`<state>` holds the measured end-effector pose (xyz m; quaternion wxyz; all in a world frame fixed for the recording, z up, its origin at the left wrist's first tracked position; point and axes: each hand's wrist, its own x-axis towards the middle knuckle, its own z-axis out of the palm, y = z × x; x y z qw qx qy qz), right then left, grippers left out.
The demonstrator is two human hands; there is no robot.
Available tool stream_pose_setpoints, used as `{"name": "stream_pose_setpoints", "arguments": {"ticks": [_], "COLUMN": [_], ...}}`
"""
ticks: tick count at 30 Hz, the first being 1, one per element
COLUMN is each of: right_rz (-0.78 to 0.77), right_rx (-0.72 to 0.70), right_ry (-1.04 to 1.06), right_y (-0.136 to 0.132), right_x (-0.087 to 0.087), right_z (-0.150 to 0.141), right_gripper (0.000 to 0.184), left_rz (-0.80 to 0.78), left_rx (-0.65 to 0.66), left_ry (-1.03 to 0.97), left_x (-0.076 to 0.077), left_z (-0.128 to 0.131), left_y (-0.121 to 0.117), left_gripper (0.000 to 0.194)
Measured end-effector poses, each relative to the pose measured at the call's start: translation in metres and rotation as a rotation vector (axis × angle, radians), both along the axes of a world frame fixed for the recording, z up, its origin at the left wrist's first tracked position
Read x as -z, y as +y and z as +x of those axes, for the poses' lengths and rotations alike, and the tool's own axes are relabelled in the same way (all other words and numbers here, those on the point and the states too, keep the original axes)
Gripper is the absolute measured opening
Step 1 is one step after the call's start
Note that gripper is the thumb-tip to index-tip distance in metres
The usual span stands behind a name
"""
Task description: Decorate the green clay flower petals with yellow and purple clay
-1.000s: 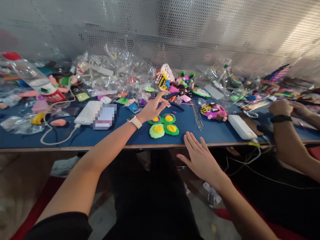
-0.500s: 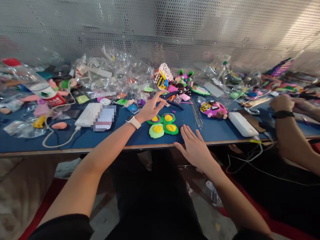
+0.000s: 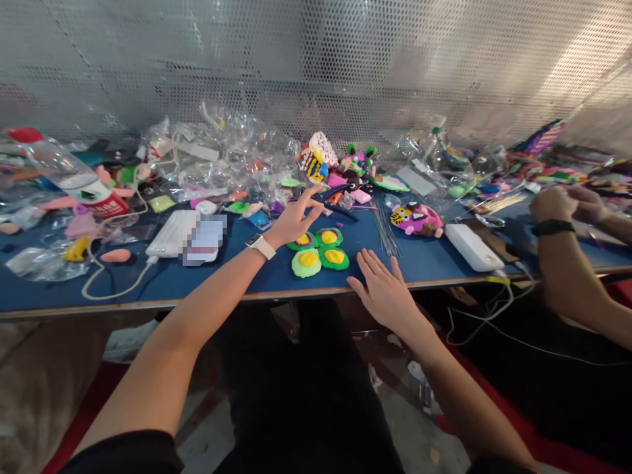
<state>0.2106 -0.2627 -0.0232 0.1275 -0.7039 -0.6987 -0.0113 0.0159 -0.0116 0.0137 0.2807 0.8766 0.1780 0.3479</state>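
Observation:
My left hand (image 3: 292, 220), with a watch on its wrist, reaches over the table with fingers apart. Its fingertips are at the handles of dark blue pliers (image 3: 340, 209); contact is hard to make out. Just below lies a clay shape of four rounded petals, green with yellow middles; the pale green petal (image 3: 306, 263) is nearest the hand. My left hand partly covers the upper left petal (image 3: 302, 241). To the right of the petals, my right hand (image 3: 384, 286) rests flat at the table's front edge, fingers stretched out, holding nothing.
Thin metal wires (image 3: 386, 227) and a pink and yellow clay figure (image 3: 417, 219) lie to the right, by a white power bank (image 3: 473, 247). A phone (image 3: 205, 238), cable and bottle (image 3: 91, 187) are left. Plastic bags (image 3: 232, 155) line the back. Another person's hands (image 3: 555, 204) work at right.
The view has shifted slightly, so the table sits a little lower and further left at the back. Both my hands keep nearly the same pose over the table.

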Motion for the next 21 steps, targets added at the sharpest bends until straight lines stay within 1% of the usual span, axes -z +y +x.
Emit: {"name": "stream_pose_setpoints", "arguments": {"ticks": [3,5,7,9,12,16,19,21], "right_rz": [0.025,0.053,0.066,0.079,0.122,0.189,0.231,0.241], "right_rx": [-0.001,0.007,0.006,0.001,-0.016,-0.078,-0.102,-0.115], "right_ry": [-0.023,-0.043,-0.063,-0.077,-0.081,-0.042,-0.003,0.004], "right_y": [-0.018,-0.03,-0.035,-0.031,-0.014,0.005,0.011,0.013], "right_x": [0.002,0.004,0.005,0.005,0.004,0.002,0.004,0.006], "right_z": [0.001,0.001,0.001,0.001,0.005,0.023,0.037,0.045], "right_gripper": [0.061,0.059,0.057,0.055,0.05,0.041,0.035,0.035], "left_rz": [-0.002,0.008,0.015,0.022,0.04,0.106,0.157,0.176], "left_rx": [-0.005,0.007,0.019,0.021,0.012,-0.018,-0.029,-0.028], "left_ry": [0.006,0.013,0.021,0.023,0.039,0.092,0.112,0.112], "left_x": [0.002,0.004,0.006,0.005,0.002,-0.002,-0.001,0.002], "left_z": [0.001,0.002,0.003,0.003,0.001,-0.001,0.0,0.0], "left_y": [0.001,0.002,0.003,0.003,0.001,0.001,0.002,0.004], "left_gripper": [0.073,0.073,0.072,0.069,0.064,0.051,0.046,0.045]}}
